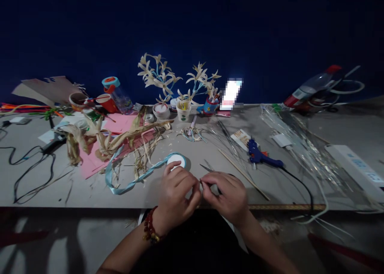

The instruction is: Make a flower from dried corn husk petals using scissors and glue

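My left hand (180, 192) and my right hand (226, 194) meet fingertip to fingertip over the table's front edge. Thumb and forefinger of each are pinched together on something too small and dark to make out. Behind my left hand lies a roll of light blue ribbon (176, 160), its loose strip (136, 183) looping out to the left. Scissors lie partly under my right hand, with one pointed blade (206, 168) showing. A thin wooden stick (244, 175) rests to the right of them.
Dried husks (105, 144) cover pink paper (90, 162) at left. Husk flowers (159, 76) stand in cups at the back. A blue glue gun (264, 158), clear wrapping (300, 142), a tilted bottle (312, 88) and a white power strip (357, 170) are at right.
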A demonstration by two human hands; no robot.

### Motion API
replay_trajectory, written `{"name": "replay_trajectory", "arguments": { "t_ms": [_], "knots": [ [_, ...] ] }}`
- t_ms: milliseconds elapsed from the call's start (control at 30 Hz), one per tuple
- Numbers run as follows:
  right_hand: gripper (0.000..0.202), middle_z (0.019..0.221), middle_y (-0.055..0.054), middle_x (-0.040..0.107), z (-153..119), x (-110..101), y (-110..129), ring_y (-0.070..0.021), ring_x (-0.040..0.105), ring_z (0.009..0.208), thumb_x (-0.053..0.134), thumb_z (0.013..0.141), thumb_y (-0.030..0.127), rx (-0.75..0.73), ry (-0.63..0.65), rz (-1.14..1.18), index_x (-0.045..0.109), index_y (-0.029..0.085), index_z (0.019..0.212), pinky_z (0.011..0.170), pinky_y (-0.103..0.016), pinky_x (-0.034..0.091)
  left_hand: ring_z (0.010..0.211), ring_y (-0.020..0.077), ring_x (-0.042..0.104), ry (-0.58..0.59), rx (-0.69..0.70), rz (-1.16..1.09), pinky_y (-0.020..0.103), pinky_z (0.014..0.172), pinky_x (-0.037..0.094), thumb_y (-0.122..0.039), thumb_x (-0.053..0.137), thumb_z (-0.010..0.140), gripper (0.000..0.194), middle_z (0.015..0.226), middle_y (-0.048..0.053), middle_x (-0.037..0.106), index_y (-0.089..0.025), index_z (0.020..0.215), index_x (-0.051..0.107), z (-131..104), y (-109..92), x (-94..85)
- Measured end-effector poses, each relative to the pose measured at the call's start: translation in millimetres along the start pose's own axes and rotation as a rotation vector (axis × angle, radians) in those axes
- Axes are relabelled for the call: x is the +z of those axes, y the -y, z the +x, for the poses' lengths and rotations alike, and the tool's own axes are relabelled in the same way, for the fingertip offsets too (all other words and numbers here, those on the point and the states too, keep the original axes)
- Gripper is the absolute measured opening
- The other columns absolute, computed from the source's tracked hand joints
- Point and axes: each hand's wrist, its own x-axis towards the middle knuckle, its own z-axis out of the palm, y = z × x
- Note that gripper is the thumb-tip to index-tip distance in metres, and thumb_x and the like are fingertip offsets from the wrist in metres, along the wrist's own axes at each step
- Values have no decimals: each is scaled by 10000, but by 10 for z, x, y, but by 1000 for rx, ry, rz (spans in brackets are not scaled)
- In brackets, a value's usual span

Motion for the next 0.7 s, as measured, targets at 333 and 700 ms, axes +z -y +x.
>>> {"name": "replay_trajectory", "arguments": {
  "t_ms": [333, 700],
  "knots": [
    [149, 857, -18, 745, -40, -155, -100, -163, 698, 660, 634, 843, 182, 208, 22, 130, 658, 230, 982, 651, -280, 572, 689, 164, 573, -19, -65, -87, 450, 949, 471, -81, 552, 853, 156, 684, -16, 611, -219, 782, 541, -15, 60, -6],
    [113, 694, 12, 712, 34, -39, -70, -165, 678, 628, 603, 896, 173, 113, 37, 16, 627, 236, 805, 640, -271, 510, 671, 151, 560, -59, -62, -91, 447, 952, 463, -57, 555, 842, 173, 671, -22, 601, -212, 769, 531, -20, 28, -37]
  ]
}}
